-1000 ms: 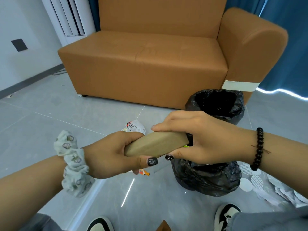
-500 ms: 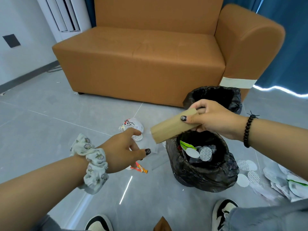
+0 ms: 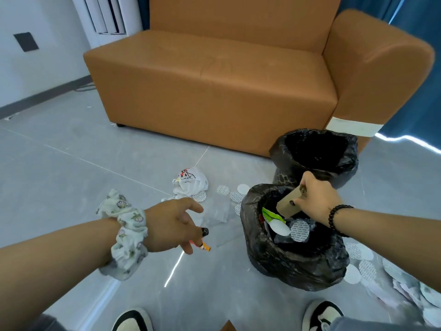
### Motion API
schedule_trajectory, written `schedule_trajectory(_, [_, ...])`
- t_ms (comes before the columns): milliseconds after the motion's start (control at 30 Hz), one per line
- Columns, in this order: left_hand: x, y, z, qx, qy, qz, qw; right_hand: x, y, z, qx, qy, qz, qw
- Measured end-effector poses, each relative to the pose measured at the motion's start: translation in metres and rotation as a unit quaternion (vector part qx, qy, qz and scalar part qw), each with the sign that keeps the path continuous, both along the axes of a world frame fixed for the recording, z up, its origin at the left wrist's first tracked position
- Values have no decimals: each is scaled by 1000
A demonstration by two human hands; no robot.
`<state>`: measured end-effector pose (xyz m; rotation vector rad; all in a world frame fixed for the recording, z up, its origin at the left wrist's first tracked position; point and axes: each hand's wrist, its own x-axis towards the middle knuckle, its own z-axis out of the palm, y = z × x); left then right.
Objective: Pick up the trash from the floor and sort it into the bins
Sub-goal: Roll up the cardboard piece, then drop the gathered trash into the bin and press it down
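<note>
One hand [image 3: 317, 199] apparently gripping tube [image 3: 290, 204]

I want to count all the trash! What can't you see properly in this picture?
Head view only:
- Far bin: its inside is dark, so contents cannot be told.
- Cardboard tube: upper end covered by the right hand.
- Orange wrapper: mostly hidden behind the left hand.
- Round seals at right: cut off by the frame edge.
</note>
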<state>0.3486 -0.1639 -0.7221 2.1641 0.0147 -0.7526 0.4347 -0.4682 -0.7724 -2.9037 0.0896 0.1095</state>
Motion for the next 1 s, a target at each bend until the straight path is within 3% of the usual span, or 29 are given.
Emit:
schedule_trajectory(133, [6,5,0,-31,24,58,998,8,1,-26,-63,13,31,997])
schedule_trajectory(433, [25,3,-6,-50,44,59,996,26,-6,-90,1,30,15,999])
schedule_trajectory(600, [38,1,-7,-62,55,53,995,27,-7,-123,-32,52,90,994])
schedule_trajectory(733, [44,-2,-10,-62,63,44,995,37,-2,-120,-62,67,73,993])
schedule_trajectory(1000, [44,-4,-11,-46,60,55,996,50,-4,-112,-3,84,69,994])
